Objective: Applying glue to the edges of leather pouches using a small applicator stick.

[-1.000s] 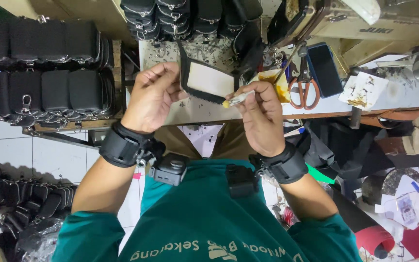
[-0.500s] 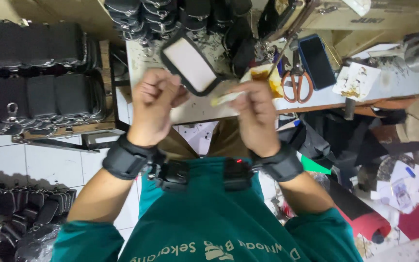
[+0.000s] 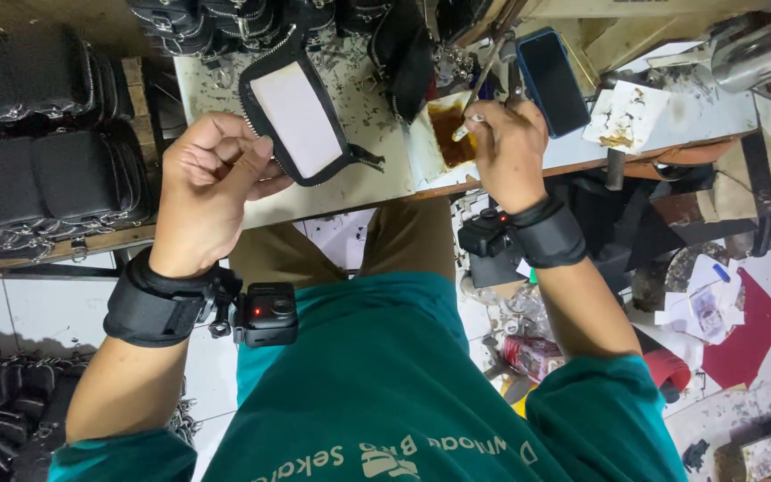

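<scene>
— What does the head view show at the worktop (image 3: 377,183)?

— The left hand (image 3: 211,192) is curled shut around the lower left edge of a black zippered pouch panel (image 3: 296,116) with a pale rectangular face. The panel lies tilted over the near edge of the worktop, towards its left end, its zipper tape trailing off to the right.

— And the other hand?

— The right hand (image 3: 510,147) is closed on a thin brush stick (image 3: 479,89), pinched between thumb and fingers. The stick's lower end dips into a small tray of brown glue (image 3: 448,134) that sits just left of that hand, near the worktop's front edge (the tray is smeared amber inside).

— What lies around them?

— A dark phone (image 3: 553,82) lies flat just beyond the right hand, towards the far edge. Right of it sits a scrap of stained white paper (image 3: 625,116). A metal cylinder (image 3: 760,49) stands at the far right corner. Finished black pouches (image 3: 216,18) crowd the far edge, and more black pouches (image 3: 46,170) are stacked on a shelf left of the worktop.

— Anything on the wrists?

— Both carry black straps; a small camera (image 3: 265,314) hangs from the left one, another (image 3: 485,234) from the right. The floor (image 3: 742,339) below is littered with scraps.
</scene>
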